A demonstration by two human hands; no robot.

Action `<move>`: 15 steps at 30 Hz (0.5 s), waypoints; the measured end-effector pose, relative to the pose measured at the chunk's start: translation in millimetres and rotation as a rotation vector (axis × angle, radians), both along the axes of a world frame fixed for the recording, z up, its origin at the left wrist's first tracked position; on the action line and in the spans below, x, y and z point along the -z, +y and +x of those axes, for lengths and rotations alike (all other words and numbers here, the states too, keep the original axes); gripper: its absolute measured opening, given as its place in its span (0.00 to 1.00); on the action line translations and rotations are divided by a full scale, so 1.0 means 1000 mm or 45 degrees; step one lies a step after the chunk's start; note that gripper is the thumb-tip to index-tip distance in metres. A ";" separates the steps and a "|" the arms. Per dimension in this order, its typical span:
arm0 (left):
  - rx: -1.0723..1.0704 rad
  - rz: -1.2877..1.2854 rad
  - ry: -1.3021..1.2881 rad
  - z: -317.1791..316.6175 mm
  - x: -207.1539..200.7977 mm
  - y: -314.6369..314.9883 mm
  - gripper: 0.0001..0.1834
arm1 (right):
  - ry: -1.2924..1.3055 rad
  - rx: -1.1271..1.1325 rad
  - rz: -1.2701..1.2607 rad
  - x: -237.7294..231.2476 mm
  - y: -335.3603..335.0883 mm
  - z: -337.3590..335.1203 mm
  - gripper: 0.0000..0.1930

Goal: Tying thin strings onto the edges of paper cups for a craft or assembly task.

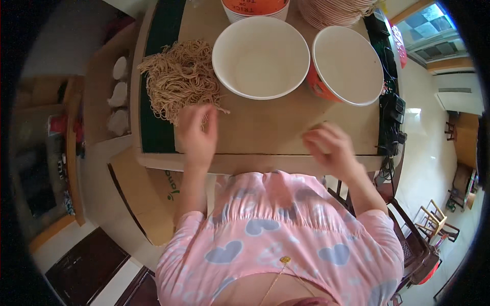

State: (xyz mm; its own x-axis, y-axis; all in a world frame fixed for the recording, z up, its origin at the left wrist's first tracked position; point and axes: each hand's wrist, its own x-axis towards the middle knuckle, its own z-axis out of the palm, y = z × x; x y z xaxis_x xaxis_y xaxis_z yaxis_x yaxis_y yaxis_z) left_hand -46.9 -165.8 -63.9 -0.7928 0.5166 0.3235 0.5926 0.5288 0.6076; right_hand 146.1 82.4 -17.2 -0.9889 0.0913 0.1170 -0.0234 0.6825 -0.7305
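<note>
A tangled heap of tan string [181, 76] lies at the table's left. My left hand [198, 135] is at the heap's near edge, thumb and fingers curled together, with strands of string showing between them. To the right, above the front part of the table, my right hand [332, 148] has its fingers curled in. Whatever it holds, if anything, is too small to make out. Beyond my hands stand a large white paper bucket [260, 58], its mouth facing me, and an orange-and-white bucket [349, 66] tilted beside it. Both look hollow, with bare white insides.
Behind them are an orange-printed bucket stack [255, 7] and a stack of pale ribbed rings or rims [334, 13]. Black cables and adapters [394, 109] run along the right edge. A cardboard box [145, 196] sits below left; chairs [434, 222] stand farther right.
</note>
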 end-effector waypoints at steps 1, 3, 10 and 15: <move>0.072 -0.022 -0.132 0.012 0.016 0.000 0.16 | 0.043 -0.046 0.063 0.038 -0.007 0.005 0.12; 0.371 -0.123 0.013 0.034 0.036 0.003 0.19 | 0.079 -0.115 0.119 0.076 -0.017 0.007 0.15; 0.556 -0.276 -0.019 0.058 0.061 -0.001 0.25 | -0.083 -0.249 0.513 0.085 -0.025 0.007 0.23; 0.551 -0.317 -0.026 0.057 0.052 0.001 0.24 | -0.107 -0.222 0.532 0.084 -0.028 0.006 0.26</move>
